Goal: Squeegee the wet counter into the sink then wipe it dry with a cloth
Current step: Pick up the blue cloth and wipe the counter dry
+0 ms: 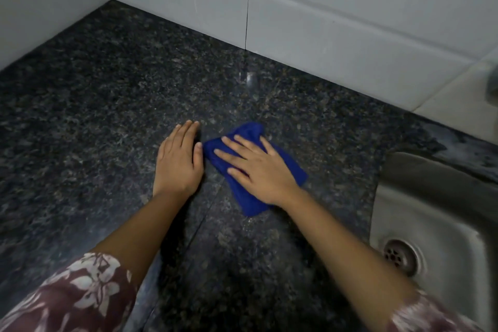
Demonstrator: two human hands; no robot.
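A folded blue cloth (285, 164) lies on the dark speckled granite counter (107, 105), near its middle. My right hand (256, 167) presses flat on top of the cloth, fingers spread and pointing left. My left hand (179, 162) rests palm down on the bare counter just left of the cloth, fingers together, holding nothing. A steel sink (431, 224) with a round drain (398, 256) sits at the right edge. No squeegee is in view.
White tiled walls (323, 13) close the counter at the back and the left, meeting in a corner at the upper left. A blurred grey metal fitting (493, 83) shows at the far right above the sink. A seam runs through the counter below the cloth.
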